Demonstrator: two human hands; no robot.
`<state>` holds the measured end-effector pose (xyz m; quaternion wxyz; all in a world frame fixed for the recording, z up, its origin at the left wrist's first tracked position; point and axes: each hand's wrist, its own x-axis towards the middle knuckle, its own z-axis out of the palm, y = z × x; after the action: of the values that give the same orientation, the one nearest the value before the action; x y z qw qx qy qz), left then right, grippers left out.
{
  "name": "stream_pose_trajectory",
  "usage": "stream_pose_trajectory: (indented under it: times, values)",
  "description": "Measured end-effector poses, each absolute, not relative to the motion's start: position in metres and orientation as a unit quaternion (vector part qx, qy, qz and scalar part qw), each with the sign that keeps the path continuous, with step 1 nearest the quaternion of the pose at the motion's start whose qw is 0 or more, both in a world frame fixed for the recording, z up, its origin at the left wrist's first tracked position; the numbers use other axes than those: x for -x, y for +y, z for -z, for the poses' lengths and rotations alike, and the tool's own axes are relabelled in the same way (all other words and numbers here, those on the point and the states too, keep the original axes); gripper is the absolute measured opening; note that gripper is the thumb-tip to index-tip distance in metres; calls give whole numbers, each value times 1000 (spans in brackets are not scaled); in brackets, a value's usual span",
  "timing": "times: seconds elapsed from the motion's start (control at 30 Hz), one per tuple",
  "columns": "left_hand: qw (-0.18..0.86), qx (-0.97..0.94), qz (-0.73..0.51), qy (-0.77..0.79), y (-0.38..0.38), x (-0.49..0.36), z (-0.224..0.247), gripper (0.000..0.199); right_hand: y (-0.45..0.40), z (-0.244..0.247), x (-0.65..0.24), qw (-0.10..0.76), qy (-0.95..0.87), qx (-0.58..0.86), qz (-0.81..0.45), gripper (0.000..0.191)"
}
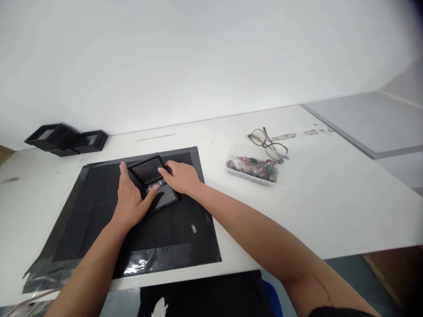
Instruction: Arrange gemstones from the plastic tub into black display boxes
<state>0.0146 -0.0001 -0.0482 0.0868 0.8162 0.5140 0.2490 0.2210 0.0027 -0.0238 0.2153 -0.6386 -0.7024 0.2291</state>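
A small black box (167, 197) stands tilted with its lid raised, over the black mat. Inside it lies a pale grey pad, with a few clear, shiny pieces (156, 185) near the hinge side. My left hand (130, 198) holds the box's left side, fingers stretched up along it and the thumb reaching over the inside. At the right edge, my right hand (181, 177) grips the box, its thumb against the lid and its other fingers partly hidden behind. One small clear piece (194, 228) lies apart on the mat, nearer to me.
The black mat (82, 215) has taped, shiny plastic edges. Black open trays (49, 136) are stacked at the back left. To the right, a clear plastic container (246, 176) holds many coloured stones, with eyeglasses (269, 145) just behind it. A white wall closes off the table's back.
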Motion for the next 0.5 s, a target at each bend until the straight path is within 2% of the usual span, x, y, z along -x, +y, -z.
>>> stream_pose_trajectory:
  times: [0.13,0.23,0.3,0.4,0.47,0.5]
  values:
    - [47,-811,-278,512,-12,-14,40,103,-24,-8,-241,218,-702,632,-246,58]
    - [39,-825,-325,461,-23,-18,31,100,-60,-45,-287,190,-721,608,-272,48]
    - [48,-838,-358,408,-29,-22,24,100,-82,-62,-333,184,-695,638,-276,50]
    - [48,-858,-383,339,-36,-28,16,95,-104,-64,-400,200,-623,731,-194,59]
    - [32,-866,-394,305,-39,-32,13,91,-109,-51,-430,156,-613,757,-162,66]
    - [22,-868,-401,294,-41,-34,13,88,-109,-43,-437,140,-626,748,-170,64]
